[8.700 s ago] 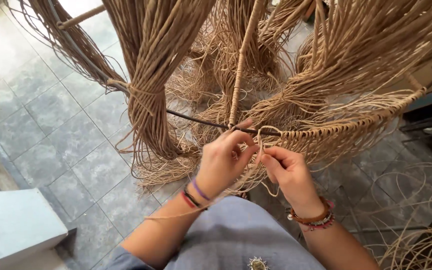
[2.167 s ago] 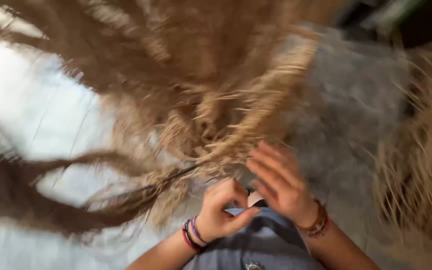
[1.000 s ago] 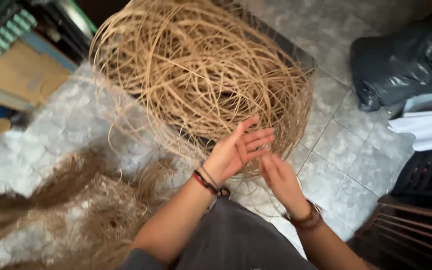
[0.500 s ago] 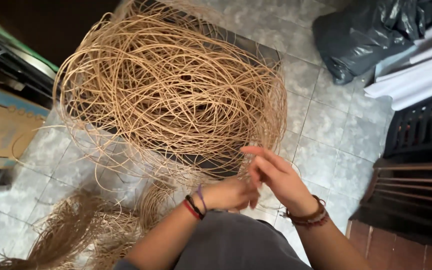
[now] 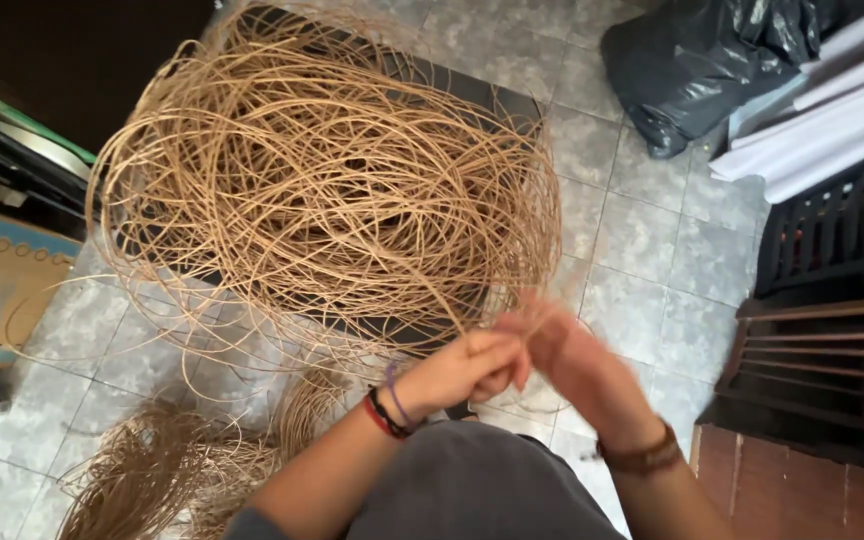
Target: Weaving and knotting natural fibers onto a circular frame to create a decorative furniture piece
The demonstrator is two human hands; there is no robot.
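**Hands met at the near edge of the rattan coil**

The left hand [image 5: 467,368] is curled shut beside the blurred right hand [image 5: 572,355]; whether strands are gripped cannot be told; the tangled rattan coil [image 5: 322,190] lies on the tiled floor [image 5: 652,240].

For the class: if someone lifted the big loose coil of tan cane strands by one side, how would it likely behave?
The coil of cane strands would probably sag and spread, since its loops lie loose and untied. It looks airy, so likely light for its size. Stray ends might snag the smaller bundle beside it.
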